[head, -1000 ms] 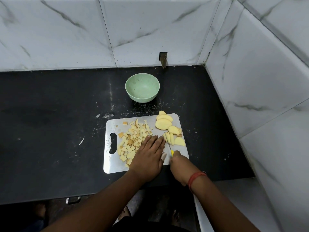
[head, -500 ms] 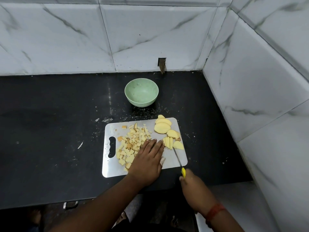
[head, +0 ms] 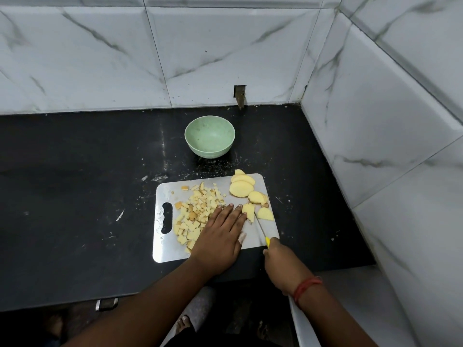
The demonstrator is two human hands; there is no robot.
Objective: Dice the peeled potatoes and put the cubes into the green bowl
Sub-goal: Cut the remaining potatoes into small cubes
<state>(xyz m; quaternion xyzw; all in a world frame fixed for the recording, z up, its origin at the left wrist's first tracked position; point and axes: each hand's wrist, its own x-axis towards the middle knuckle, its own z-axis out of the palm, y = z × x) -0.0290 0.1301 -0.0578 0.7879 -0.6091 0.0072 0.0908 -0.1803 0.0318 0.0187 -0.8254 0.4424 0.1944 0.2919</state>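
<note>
pale potato cubes [head: 194, 216] heaped mid-board; uncut potato slices [head: 244, 187] at board's far right corner; green bowl [head: 210, 136] upright beyond far edge.

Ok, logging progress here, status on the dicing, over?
Left hand flat on potato strips; right hand grips knife. Cubes piled on board, green bowl empty. Nothing in the way.

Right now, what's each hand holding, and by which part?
The right hand holds the knife by its yellow handle. The left hand holds nothing: it lies flat, fingertips against the potato strips on the cutting board.
</note>
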